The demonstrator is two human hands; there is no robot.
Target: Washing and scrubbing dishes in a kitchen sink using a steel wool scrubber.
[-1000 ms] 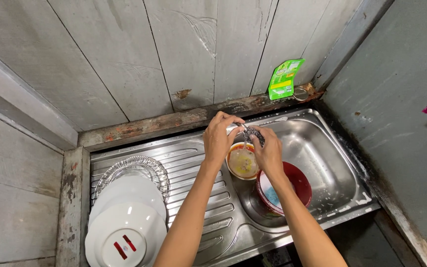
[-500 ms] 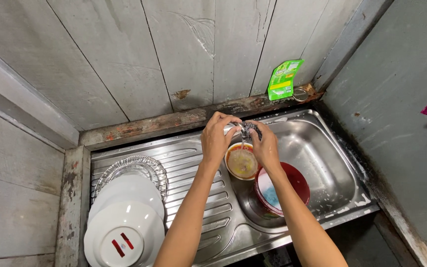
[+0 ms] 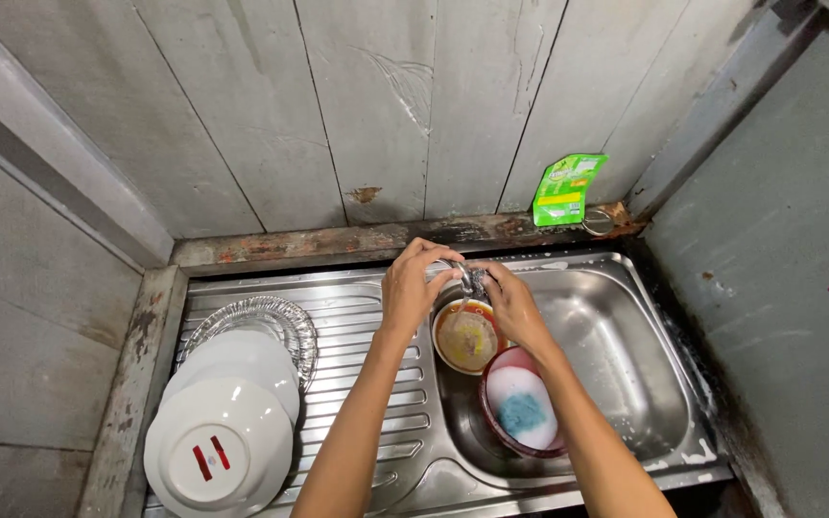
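Left hand: the left hand [image 3: 416, 286] was up at the back rim of the sink, fingers curled in a clenched grip around a small metal object [image 3: 467, 278] between the two hands; what that object was could not be told.
Right hand: the right hand [image 3: 510, 305] met the same metal object from the other side, its grip closed on it, thumb and fingers pinching.
Small bowl: a small bowl [image 3: 467, 336] with brownish residue sat in the sink basin [image 3: 626, 355], directly below both hands.
Red bowl: a red bowl [image 3: 520, 403] holding white foam and a blue sponge [image 3: 525, 412] lay just beside the small bowl, under the right forearm.
Drainboard: a stack of white plates [image 3: 227, 432] rested upside down on the ribbed surface [image 3: 347, 355], with a clear glass dish [image 3: 261, 321] behind them.
Back ledge: a green sachet [image 3: 568, 189] leaned against the wooden wall.
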